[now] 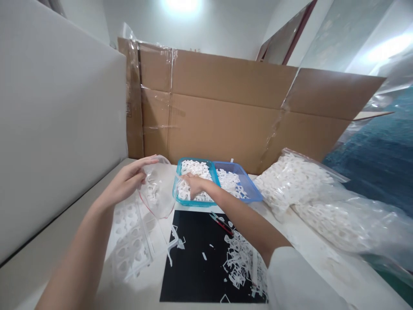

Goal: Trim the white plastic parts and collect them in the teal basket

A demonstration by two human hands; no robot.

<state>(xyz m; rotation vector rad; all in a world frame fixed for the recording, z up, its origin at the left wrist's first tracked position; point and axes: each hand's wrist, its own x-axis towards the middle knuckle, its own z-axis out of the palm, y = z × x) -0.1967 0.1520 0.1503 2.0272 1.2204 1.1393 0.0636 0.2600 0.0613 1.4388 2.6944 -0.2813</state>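
My left hand (130,178) grips the rim of a clear plastic bag (158,189) with a red zip line, held open beside a teal basket (177,189). A few small white plastic parts lie inside the bag. My right hand (193,183) reaches into the teal basket and its fingers close on a handful of the white plastic parts (195,170) heaped there. A blue basket (250,187) with more white parts stands right against the teal one.
A black mat (196,267) lies in front, strewn with white plastic offcuts (240,260) and a red-handled cutter (221,223). White moulded frames (132,241) lie left. Large clear bags of white parts (319,198) fill the right. A cardboard wall (226,112) stands behind.
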